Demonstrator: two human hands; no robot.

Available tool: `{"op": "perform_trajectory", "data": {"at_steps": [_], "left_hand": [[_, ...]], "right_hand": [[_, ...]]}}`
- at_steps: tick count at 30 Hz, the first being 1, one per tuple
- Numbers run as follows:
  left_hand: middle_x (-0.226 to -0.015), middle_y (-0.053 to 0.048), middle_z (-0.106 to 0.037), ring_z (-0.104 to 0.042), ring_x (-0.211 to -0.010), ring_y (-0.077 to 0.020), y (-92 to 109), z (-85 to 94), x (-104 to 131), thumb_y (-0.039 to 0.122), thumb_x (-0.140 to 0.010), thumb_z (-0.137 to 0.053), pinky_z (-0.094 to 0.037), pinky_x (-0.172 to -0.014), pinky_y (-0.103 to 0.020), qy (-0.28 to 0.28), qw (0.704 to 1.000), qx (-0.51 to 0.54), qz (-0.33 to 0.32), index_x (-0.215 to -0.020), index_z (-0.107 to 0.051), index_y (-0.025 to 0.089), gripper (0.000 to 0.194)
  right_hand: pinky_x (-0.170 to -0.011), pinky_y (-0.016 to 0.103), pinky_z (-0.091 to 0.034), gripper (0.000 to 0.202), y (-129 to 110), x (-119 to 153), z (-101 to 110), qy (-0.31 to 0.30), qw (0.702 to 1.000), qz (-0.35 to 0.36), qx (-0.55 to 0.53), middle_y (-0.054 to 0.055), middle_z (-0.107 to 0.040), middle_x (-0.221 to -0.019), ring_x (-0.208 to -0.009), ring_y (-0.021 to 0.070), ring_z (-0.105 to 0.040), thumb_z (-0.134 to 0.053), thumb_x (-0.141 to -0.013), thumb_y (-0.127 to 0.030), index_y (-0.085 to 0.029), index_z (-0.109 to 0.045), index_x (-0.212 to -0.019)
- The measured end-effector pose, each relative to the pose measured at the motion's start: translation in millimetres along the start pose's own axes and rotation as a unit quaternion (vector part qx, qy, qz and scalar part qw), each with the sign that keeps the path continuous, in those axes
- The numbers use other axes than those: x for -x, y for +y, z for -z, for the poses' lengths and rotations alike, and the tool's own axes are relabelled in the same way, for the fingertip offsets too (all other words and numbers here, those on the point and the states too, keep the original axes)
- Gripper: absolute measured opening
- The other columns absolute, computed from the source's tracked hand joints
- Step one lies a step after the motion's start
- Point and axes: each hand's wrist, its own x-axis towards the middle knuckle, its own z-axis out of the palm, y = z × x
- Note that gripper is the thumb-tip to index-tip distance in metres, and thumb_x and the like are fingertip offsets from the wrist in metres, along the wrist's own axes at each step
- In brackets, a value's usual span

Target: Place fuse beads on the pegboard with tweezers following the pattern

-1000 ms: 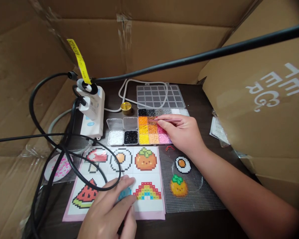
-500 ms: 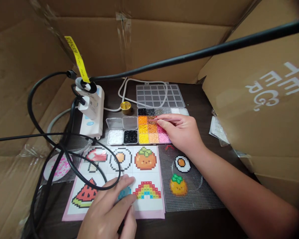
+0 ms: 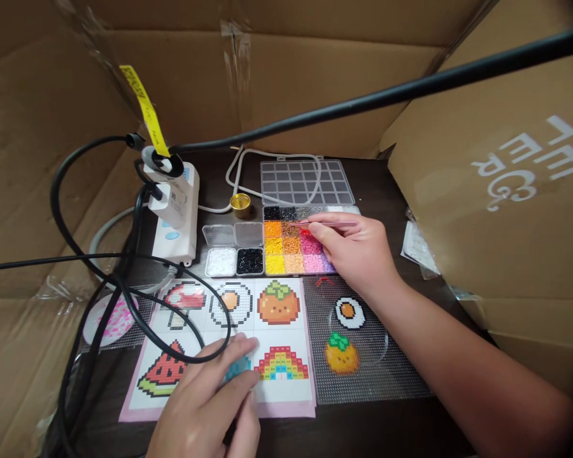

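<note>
My right hand (image 3: 363, 248) pinches thin pink tweezers (image 3: 332, 224) over the bead box (image 3: 274, 263), their tips near the brown and red beads. My left hand (image 3: 214, 401) rests with fingers spread on the pattern sheet (image 3: 219, 340), beside the printed rainbow (image 3: 281, 364). On the clear pegboard (image 3: 377, 388) to the right lie a bead egg (image 3: 350, 313), an orange bead persimmon (image 3: 342, 355) and a short red bead arc (image 3: 324, 280) near the upper edge.
Small boxes of white beads (image 3: 221, 261) and black beads (image 3: 251, 261) stand left of the bead box. Behind them is a gold tin (image 3: 240, 205). A power strip (image 3: 176, 238) and looping black cables (image 3: 119, 280) occupy the left. Cardboard walls (image 3: 334, 95) surround the table.
My right hand and the tweezers have shifted slightly right over the bead box, showing more of the red beads. My left hand stays nearly in place.
</note>
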Motion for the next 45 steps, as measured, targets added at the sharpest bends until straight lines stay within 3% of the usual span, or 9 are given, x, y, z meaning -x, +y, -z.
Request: {"op": "perform_trajectory", "data": {"at_steps": [9,16,21,25,30,36,42,45], "left_hand": [[-0.112,-0.005,-0.076,-0.074,-0.101,-0.0189,0.3,1.1,-2.8,0.01,-0.083,-0.053,-0.06,-0.086,-0.03,0.0,1.0,0.015,0.009,-0.094,-0.072,0.022,0.024],[-0.112,-0.005,-0.076,-0.074,-0.101,-0.0204,2.5,2.5,-1.3,0.011,-0.084,-0.054,-0.061,-0.087,-0.031,-0.001,0.999,0.029,0.023,-0.093,-0.073,0.021,0.023],[-0.112,-0.006,-0.076,-0.073,-0.101,-0.0199,3.5,2.3,-2.0,0.011,-0.084,-0.054,-0.061,-0.087,-0.031,0.002,0.999,0.04,0.024,-0.094,-0.073,0.021,0.023],[-0.113,-0.006,-0.075,-0.073,-0.104,-0.0195,3.4,3.5,-1.7,0.011,-0.086,-0.053,-0.06,-0.089,-0.032,-0.005,0.999,0.043,0.024,-0.096,-0.072,0.021,0.023],[-0.116,-0.007,-0.074,-0.07,-0.108,-0.0196,4.2,4.3,1.4,0.01,-0.087,-0.054,-0.056,-0.094,-0.034,-0.022,0.997,0.055,0.04,-0.098,-0.071,0.02,0.022],[-0.122,-0.008,-0.07,-0.065,-0.116,-0.0194,7.9,4.8,3.5,0.008,-0.088,-0.054,-0.051,-0.098,-0.033,-0.054,0.992,0.087,0.072,-0.103,-0.069,0.019,0.023],[-0.125,-0.008,-0.068,-0.062,-0.118,-0.0188,8.3,5.4,3.8,0.007,-0.088,-0.054,-0.046,-0.104,-0.034,-0.066,0.99,0.094,0.077,-0.105,-0.068,0.018,0.024],[-0.124,-0.007,-0.068,-0.062,-0.119,-0.0176,8.0,5.5,4.0,0.007,-0.088,-0.054,-0.046,-0.101,-0.031,-0.064,0.99,0.096,0.075,-0.104,-0.068,0.018,0.023]], "right_hand": [[-0.058,0.03,-0.059,0.011,-21.6,13.0,14.2,0.03,1.0,0.007,0.004,0.007,-0.079,-0.089,-0.072,0.0182,-0.07,-0.075,-0.079,-0.032,-0.023,-0.078,-0.084],[-0.036,0.024,-0.035,0.015,-35.3,36.4,35.4,0.054,0.998,0.019,0.039,0.005,-0.076,-0.082,-0.044,0.0079,-0.045,-0.074,-0.081,-0.037,-0.024,-0.078,-0.089],[-0.035,0.022,-0.03,0.011,-31.6,59.9,56.0,0.06,0.996,-0.019,0.07,0.001,-0.064,-0.057,-0.041,0.008,-0.04,-0.074,-0.082,-0.033,-0.024,-0.08,-0.085],[-0.035,0.02,-0.03,0.013,-18.5,73.8,66.4,0.066,0.991,-0.068,0.09,0.003,-0.067,-0.06,-0.041,0.0073,-0.041,-0.076,-0.079,-0.034,-0.023,-0.081,-0.084],[-0.035,0.02,-0.032,0.012,-6.9,78.4,64.2,0.064,0.991,-0.075,0.086,0.0,-0.062,-0.053,-0.041,0.0075,-0.04,-0.075,-0.079,-0.032,-0.022,-0.081,-0.083],[-0.038,0.021,-0.035,0.011,-1.7,79.3,63.3,0.068,0.989,-0.086,0.095,0.002,-0.068,-0.063,-0.044,0.0081,-0.044,-0.076,-0.079,-0.03,-0.023,-0.08,-0.086],[-0.039,0.021,-0.034,0.011,1.2,80.3,63.7,0.066,0.99,-0.084,0.089,0.0,-0.062,-0.054,-0.044,0.0085,-0.043,-0.077,-0.079,-0.031,-0.023,-0.081,-0.086],[-0.039,0.02,-0.034,0.01,-1.1,79.5,61.0,0.065,0.989,-0.084,0.1,0.001,-0.066,-0.058,-0.044,0.0076,-0.043,-0.076,-0.079,-0.029,-0.023,-0.081,-0.084]]}}
